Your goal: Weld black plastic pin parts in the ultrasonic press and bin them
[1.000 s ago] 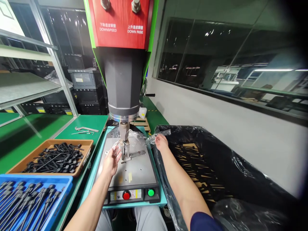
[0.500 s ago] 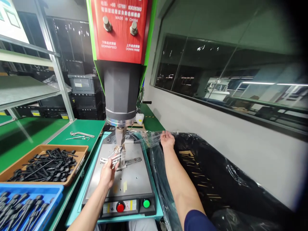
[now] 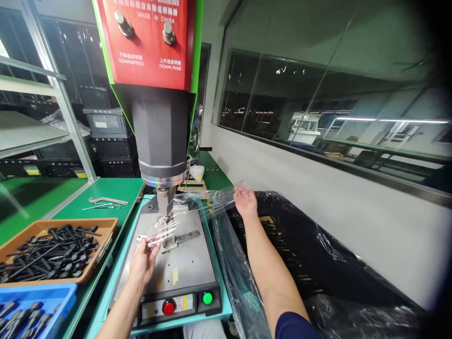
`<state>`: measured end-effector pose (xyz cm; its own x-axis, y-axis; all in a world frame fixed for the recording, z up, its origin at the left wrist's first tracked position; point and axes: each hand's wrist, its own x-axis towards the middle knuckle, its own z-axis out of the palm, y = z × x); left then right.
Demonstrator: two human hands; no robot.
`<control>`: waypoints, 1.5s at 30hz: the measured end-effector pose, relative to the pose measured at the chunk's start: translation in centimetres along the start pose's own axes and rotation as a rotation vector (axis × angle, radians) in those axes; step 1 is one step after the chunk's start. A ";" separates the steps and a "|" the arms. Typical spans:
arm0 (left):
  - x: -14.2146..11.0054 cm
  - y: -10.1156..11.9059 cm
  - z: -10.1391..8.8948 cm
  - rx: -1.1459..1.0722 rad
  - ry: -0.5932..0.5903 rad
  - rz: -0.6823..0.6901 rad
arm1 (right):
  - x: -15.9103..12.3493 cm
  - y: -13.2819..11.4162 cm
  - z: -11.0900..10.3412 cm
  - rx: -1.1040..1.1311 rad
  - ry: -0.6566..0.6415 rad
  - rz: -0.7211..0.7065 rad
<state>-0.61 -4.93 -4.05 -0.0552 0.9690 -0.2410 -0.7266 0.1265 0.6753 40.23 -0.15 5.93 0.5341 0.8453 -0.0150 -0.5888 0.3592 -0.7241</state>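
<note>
A clear plastic film (image 3: 208,200) stretches between my two hands, across the back of the press plate. My left hand (image 3: 143,261) pinches its near end above the metal plate (image 3: 183,273), beside the metal fixture (image 3: 170,239). Over the black-lined container (image 3: 339,249), my right hand (image 3: 245,202) grips the far end with curled fingers. The press horn (image 3: 164,201) hangs over the fixture, partly seen through the film.
An orange tray (image 3: 106,226) of black rod-like parts and a blue tray (image 3: 67,301) of similar parts stand at left. Metal wrenches (image 3: 108,201) lie on the green table. The red button (image 3: 168,307) and green button (image 3: 207,297) are at the machine's front.
The view has turned slightly right, so the machine sits further left. My hands have drawn further apart, and the film between them looks more stretched.
</note>
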 end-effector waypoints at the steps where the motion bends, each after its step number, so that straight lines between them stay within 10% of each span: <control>1: 0.2 0.3 -0.4 -0.012 0.043 -0.010 | -0.7 0.2 -0.9 -0.065 -0.004 0.072; 7: -0.8 0.7 -3.1 -0.042 0.134 -0.051 | -5.4 0.7 -6.4 -0.354 0.025 0.392; 11: -5.0 -3.6 -2.8 -0.031 0.053 -0.132 | -8.9 1.3 -7.1 -0.314 0.037 0.332; 14: -8.3 -8.4 0.6 0.048 -0.212 -0.459 | -11.9 2.5 -6.7 -0.279 -0.008 0.330; 17: -9.2 -11.8 6.2 0.017 -0.420 -0.482 | -14.7 3.2 -6.7 -0.280 -0.101 0.399; 21: -8.0 -12.6 12.3 0.000 -0.316 -0.412 | -16.3 2.3 -7.6 -0.298 -0.304 0.551; 26: -7.9 -11.1 13.1 -0.047 -0.291 -0.319 | -14.8 1.4 -7.5 -0.080 -0.257 0.735; 32: -9.2 -9.0 12.2 -0.025 -0.361 -0.300 | -10.8 6.0 -3.7 -0.270 -0.002 0.798; 41: -9.7 -9.8 9.1 0.078 -0.090 -0.349 | -2.1 5.2 0.6 -0.211 0.085 0.299; 45: -8.5 -11.5 10.4 0.034 -0.176 -0.373 | 0.3 2.9 1.4 -0.211 0.062 0.085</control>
<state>15.37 -12.41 -2.50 0.3283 0.8764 -0.3525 -0.6515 0.4802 0.5873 37.89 1.71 4.81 0.5279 0.8409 -0.1194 -0.4971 0.1919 -0.8462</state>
